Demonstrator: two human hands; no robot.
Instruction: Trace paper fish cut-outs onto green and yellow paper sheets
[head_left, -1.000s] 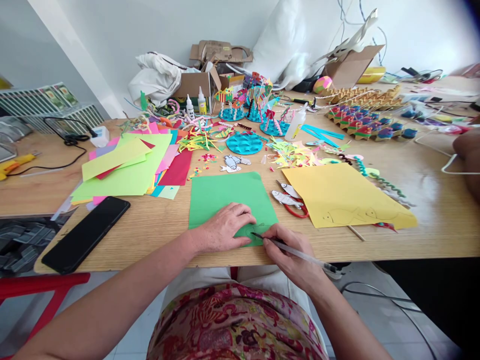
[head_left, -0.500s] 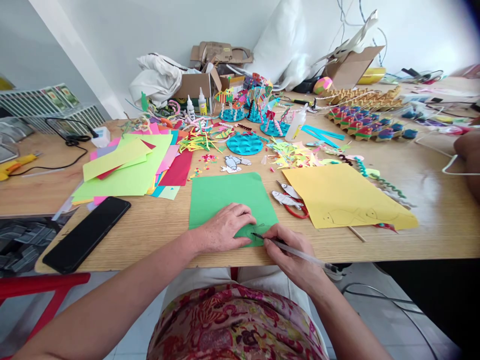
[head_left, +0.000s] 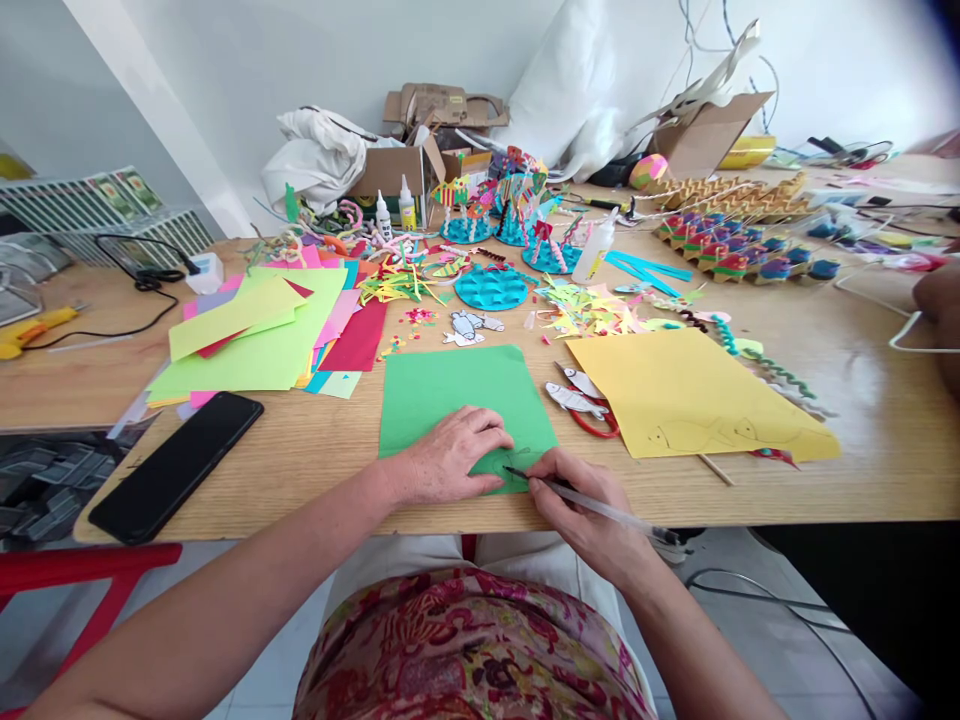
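A green sheet of paper (head_left: 457, 385) lies at the table's front edge. My left hand (head_left: 454, 455) rests on it, fingers loosely spread and holding nothing. My right hand (head_left: 581, 505) is closed around a clear-barrelled pen (head_left: 600, 507), whose dark tip touches the sheet's lower right part. Faint drawn lines show around the tip; what they form is partly hidden by my hands. Just right of the sheet, white fish cutouts (head_left: 576, 400) lie over red-handled scissors (head_left: 596, 428). A yellow sheet (head_left: 667, 385) with fish outlines drawn along its lower edge is farther right.
Stacked coloured paper (head_left: 247, 345) and a black phone (head_left: 176, 468) are on the left. Behind the green sheet sit paper fish (head_left: 472, 325), a blue scalloped disc (head_left: 491, 288), paper scraps (head_left: 592, 308) and a glue bottle (head_left: 595, 248). Another person's hand (head_left: 937, 300) shows at the right edge.
The view has shifted very slightly. My hands, the pen and the green sheet keep practically the same places.
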